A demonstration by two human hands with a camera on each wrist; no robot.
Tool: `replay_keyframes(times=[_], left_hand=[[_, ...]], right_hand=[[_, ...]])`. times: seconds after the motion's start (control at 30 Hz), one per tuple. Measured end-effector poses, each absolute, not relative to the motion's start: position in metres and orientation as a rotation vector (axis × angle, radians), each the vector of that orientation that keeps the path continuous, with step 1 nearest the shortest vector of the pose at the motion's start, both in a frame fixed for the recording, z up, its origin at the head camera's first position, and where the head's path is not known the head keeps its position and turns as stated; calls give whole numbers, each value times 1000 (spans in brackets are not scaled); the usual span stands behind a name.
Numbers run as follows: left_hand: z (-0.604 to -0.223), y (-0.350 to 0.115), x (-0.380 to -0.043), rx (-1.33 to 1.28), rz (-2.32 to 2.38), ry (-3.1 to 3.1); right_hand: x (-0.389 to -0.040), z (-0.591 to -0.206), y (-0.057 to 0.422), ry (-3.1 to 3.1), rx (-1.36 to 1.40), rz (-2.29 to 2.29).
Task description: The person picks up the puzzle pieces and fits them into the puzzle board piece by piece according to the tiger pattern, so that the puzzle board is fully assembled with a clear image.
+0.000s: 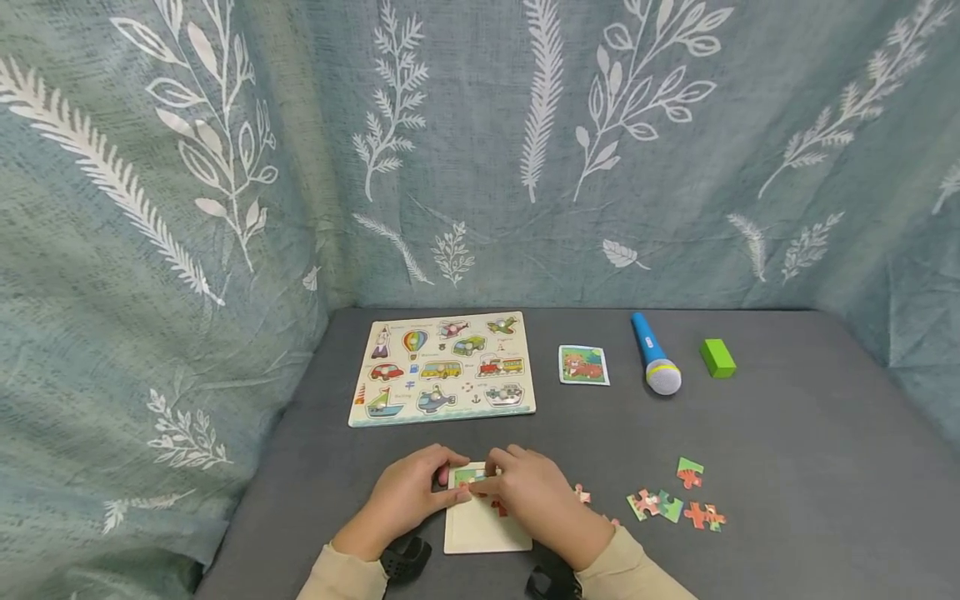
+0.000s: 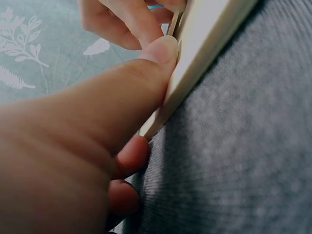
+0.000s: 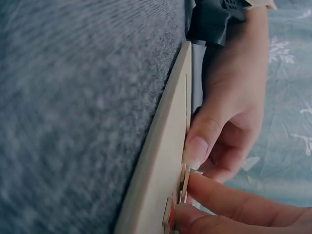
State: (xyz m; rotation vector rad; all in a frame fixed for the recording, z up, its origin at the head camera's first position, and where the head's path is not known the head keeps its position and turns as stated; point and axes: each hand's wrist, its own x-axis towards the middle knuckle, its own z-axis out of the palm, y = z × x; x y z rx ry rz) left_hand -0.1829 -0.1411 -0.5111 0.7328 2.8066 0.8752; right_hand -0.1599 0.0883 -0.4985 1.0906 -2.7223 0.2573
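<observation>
A shallow wooden puzzle tray [image 1: 487, 536] lies before me, with green and red jigsaw pieces [image 1: 463, 477] at its far end. My left hand [image 1: 405, 493] grips the tray's left side; in the left wrist view its thumb [image 2: 163, 51] lies on top and other fingers curl at the edge. Over the tray's far right part, my right hand [image 1: 536, 492] pinches a jigsaw piece [image 3: 168, 213] low on the board. Another thin piece [image 3: 184, 179] stands slightly raised near both hands' fingertips. The right hand hides part of the tray.
Loose jigsaw pieces [image 1: 647, 502] lie to the right, one more piece [image 1: 582, 493] close by the right hand. Farther back are a vehicle peg board [image 1: 442, 369], a small picture card [image 1: 583, 365], a blue toy microphone [image 1: 654, 352] and a green block [image 1: 717, 358]. A curtain hangs behind.
</observation>
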Motion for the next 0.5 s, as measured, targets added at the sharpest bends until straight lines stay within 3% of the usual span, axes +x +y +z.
replay_keyframes(times=[0.5], left_hand=[[-511,-142,-183,737,849,2810]], right_hand=[[-168,-508,92,-2682,1018,617]])
